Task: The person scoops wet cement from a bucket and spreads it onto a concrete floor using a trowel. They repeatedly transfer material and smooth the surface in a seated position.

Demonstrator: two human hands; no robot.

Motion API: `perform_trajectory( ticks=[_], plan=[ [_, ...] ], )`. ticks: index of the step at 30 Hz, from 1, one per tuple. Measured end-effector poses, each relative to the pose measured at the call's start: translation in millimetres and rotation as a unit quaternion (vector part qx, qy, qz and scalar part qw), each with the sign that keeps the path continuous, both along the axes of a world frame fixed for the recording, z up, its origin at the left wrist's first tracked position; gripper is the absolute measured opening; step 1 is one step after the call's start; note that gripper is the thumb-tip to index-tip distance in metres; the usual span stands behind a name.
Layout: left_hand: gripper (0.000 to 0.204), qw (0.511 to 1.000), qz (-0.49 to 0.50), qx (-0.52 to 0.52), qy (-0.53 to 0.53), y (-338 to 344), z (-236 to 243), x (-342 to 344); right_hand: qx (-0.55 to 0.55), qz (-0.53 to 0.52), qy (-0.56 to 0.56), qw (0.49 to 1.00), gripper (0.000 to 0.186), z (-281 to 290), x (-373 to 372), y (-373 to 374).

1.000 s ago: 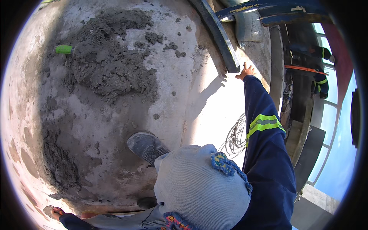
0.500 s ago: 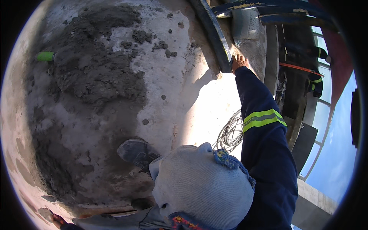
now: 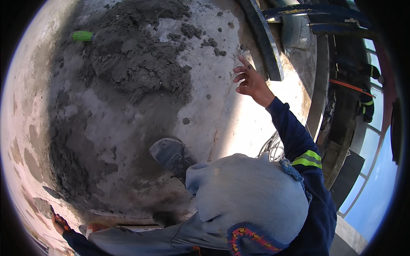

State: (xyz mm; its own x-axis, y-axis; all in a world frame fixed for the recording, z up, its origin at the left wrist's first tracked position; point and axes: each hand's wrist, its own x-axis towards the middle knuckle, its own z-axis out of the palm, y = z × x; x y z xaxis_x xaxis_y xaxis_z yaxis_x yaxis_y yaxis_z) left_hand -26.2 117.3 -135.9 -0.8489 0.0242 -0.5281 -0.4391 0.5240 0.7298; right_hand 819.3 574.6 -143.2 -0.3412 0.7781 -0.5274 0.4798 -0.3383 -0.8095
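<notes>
I wear a dark navy work jacket with long sleeves. A bright yellow-green reflective band with a grey stripe circles my right sleeve (image 3: 307, 158). A pale grey knitted cap (image 3: 252, 200) covers my head, trimmed with a blue, red and yellow patterned edge. My trousers (image 3: 149, 241) are grey-blue, and my shoe (image 3: 171, 154) is grey and dusty.
</notes>
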Motion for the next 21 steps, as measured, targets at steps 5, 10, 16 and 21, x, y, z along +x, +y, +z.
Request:
perform_trajectory(
  ticks=[5,10,16,21],
  plan=[
    [0.026,0.998,-0.036,-0.048,-0.023,-65,28,19,0.012,0.062,-0.013,0.998,0.077,34,-59,-26],
    [0.042,0.993,-0.069,-0.007,-0.097,-95,34,35,0.041,0.039,0.021,0.998,0.049,34,-72,-56],
    [0.021,0.994,-0.097,-0.029,-0.051,-71,53,56,0.042,0.2,-0.057,0.977,0.054,68,-165,-83],
    [0.022,0.998,-0.009,-0.008,-0.056,-96,14,62,0.167,0.533,-0.184,0.809,0.049,149,-330,-69]
  ],
)
